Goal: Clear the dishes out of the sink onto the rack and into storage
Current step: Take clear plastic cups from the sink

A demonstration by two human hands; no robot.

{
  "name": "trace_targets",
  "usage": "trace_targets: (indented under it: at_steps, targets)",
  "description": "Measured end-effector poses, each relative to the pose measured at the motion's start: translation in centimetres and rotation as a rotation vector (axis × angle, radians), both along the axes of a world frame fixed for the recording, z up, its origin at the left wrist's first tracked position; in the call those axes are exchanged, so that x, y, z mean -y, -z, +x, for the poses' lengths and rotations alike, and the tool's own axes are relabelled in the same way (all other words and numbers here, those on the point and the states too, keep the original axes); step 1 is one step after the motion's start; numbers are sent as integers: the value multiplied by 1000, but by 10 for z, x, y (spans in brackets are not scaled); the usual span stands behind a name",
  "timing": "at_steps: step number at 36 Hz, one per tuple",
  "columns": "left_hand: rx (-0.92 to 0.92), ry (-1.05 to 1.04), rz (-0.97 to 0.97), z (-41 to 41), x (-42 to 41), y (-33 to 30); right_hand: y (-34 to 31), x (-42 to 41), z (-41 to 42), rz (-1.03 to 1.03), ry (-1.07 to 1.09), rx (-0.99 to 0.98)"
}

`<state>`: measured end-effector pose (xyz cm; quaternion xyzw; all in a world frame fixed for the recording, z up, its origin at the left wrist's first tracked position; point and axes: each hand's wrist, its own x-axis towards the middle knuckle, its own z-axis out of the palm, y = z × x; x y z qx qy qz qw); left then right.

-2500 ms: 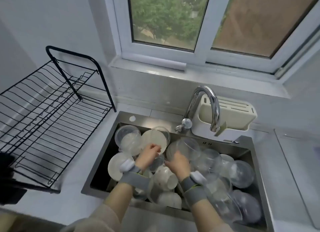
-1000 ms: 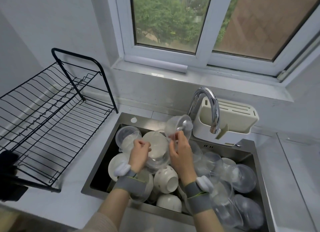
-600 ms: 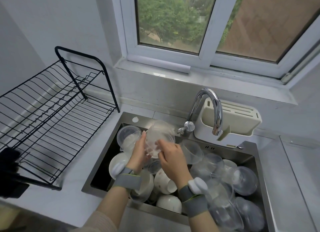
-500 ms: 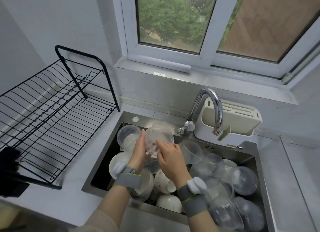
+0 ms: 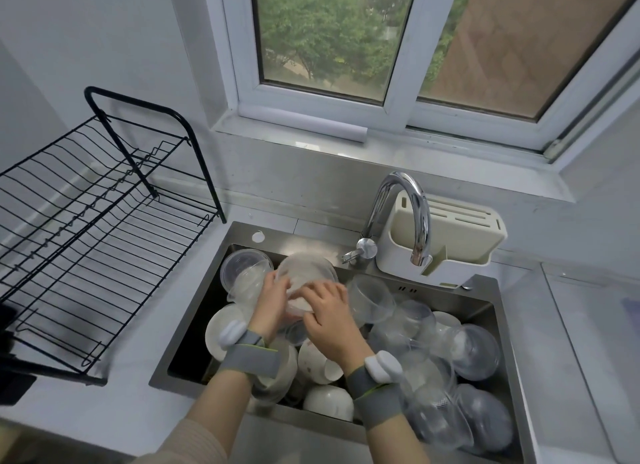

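Both hands hold one round, translucent plastic bowl (image 5: 304,276) above the back left part of the steel sink (image 5: 491,301). The left hand (image 5: 272,302) curls its fingers on the bowl's left edge; the right hand (image 5: 329,311) grips the lower right side with bent fingers. Below lie glossy white ceramic bowls (image 5: 320,361) and many clear plastic containers (image 5: 433,370). A black wire dish rack (image 5: 93,221) stands on the grey counter at the left, well apart.

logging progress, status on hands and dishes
Both hands, left and right, hold one translucent bowl over the sink. Dish rack bare. Faucet close by.
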<state>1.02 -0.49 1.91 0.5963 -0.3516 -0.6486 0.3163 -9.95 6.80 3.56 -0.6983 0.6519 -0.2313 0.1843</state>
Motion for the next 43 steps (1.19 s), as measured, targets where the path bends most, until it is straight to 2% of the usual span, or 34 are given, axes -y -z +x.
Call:
trace_targets:
  at_steps: [4, 5, 7, 10, 13, 21, 25, 30, 36, 43]
  targets:
    - [18, -19, 6, 7, 4, 4, 7, 0, -14, -154, 495, 204]
    - [14, -26, 14, 8, 5, 6, 11, 0, -22, -137, 603, 200]
    - [-4, -50, 30, 11, 6, 8, 24, -4, -38, 34, 712, 90]
    - [6, -52, 32, 12, 7, 12, 50, -15, -52, 282, 678, -60]
    - [-21, -55, 74, 10, 6, 12, 68, -22, -52, 370, 645, -125]
    - [-100, -96, 103, 6, 1, 6, 73, -23, -51, 317, 676, -243]
    - [-94, -98, 117, 9, -1, 6, 77, -23, -52, 408, 579, -270]
    - [-92, -104, 131, 11, -2, 2, 81, -27, -47, 553, 602, -290]
    - [-95, -90, 137, 11, -5, -1, 84, -25, -46, 350, 632, -277]
    - [-92, -63, 147, 12, -8, -6, 95, -12, -51, 472, 533, -295]
